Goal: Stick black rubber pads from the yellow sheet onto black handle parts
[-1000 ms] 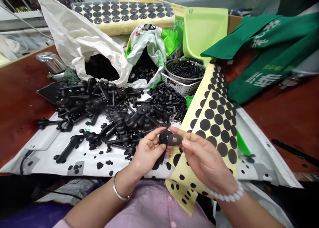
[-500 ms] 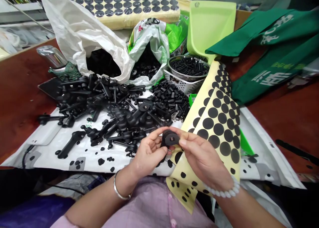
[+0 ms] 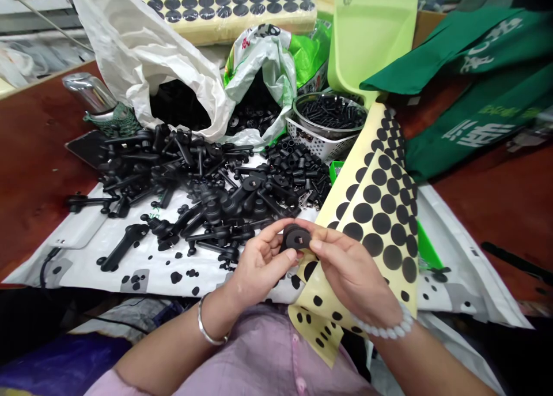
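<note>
My left hand [image 3: 258, 262] grips a small round black plastic part [image 3: 294, 237] between thumb and fingers. My right hand [image 3: 352, 272] pinches the same part from the right, its thumb pressing on the top face. Both hands sit low in the middle of the view, over the front edge of a white sheet [image 3: 103, 263]. Under my right hand lies a yellow backing sheet [image 3: 374, 211] covered with round black pads. A pile of black plastic levers and knobs [image 3: 194, 183] spreads just behind my left hand.
A white bag [image 3: 142, 61] and a green-printed bag [image 3: 263, 67] of black parts stand behind the pile. A basket of black screws [image 3: 328, 122] and a light green scoop [image 3: 367, 38] stand at back right. Green cloth [image 3: 475, 85] lies at right, a phone [image 3: 75, 229] at left.
The flat black ring pad that my right hand held beside the part one second ago now lies pressed on the part. Both hands stay close together in the same place.
</note>
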